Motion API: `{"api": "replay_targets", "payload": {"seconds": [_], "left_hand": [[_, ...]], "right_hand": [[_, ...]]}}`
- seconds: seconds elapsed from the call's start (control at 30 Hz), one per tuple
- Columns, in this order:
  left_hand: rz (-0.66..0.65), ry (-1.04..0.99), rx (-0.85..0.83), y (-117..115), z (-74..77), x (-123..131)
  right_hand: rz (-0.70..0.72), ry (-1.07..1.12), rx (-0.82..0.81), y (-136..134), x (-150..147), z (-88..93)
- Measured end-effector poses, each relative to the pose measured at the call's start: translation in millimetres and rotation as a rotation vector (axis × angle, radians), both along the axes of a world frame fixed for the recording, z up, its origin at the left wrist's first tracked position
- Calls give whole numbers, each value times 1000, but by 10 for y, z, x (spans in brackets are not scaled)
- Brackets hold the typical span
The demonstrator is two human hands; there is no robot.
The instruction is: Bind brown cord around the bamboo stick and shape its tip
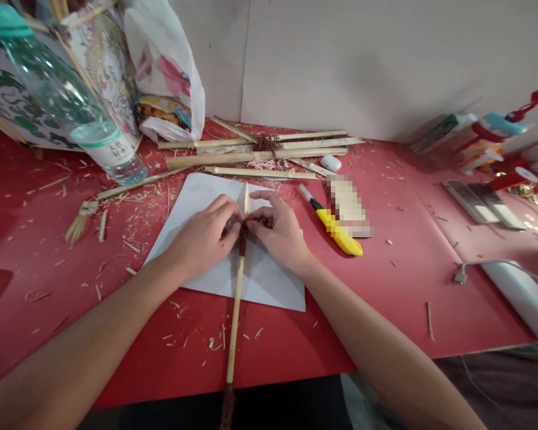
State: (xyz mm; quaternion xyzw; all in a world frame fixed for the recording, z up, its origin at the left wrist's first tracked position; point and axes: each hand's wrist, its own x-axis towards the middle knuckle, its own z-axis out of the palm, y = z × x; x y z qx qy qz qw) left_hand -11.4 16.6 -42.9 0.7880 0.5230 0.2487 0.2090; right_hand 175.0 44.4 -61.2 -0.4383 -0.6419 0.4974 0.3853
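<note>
A thin bamboo stick (235, 322) runs from the table's front edge up over a white sheet (269, 280), its pale tip pointing away from me. Dark brown cord (242, 242) is wrapped round its upper part, and more brown wrapping (228, 400) covers its near end. My left hand (210, 230) pinches the cord at the stick from the left, thumb and fingers closed. From the right, my right hand (275, 230) pinches the cord too, its index finger stretched past the stick's tip. The cord's exact path between the fingertips is hidden.
A yellow cutter (341, 234) lies right of the sheet beside a blurred-out card (349, 203). Bamboo strips (251, 156) lie behind. A bottle (103, 140) and a plastic bag (170, 65) stand at left. Shavings litter the red table (385, 286); a white power strip (520, 298) is at right.
</note>
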Motion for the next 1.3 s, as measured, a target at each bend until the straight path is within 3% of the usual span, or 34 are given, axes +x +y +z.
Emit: {"api": "replay_targets", "payload": {"seconds": [0.57, 0.83, 0.97, 1.1, 1.3], "left_hand": [[32, 119, 44, -2, -26, 11], [15, 186, 35, 10, -39, 15], [11, 239, 8, -1, -9, 27], [8, 304, -19, -2, 12, 35], [13, 293, -21, -2, -2, 36]], "right_hand": [[-13, -29, 42, -23, -24, 11], [-26, -130, 127, -52, -24, 50], [-87, -263, 249, -86, -40, 78], [-35, -397, 363, -88, -13, 90], [-24, -419, 326, -65, 20, 114]]}}
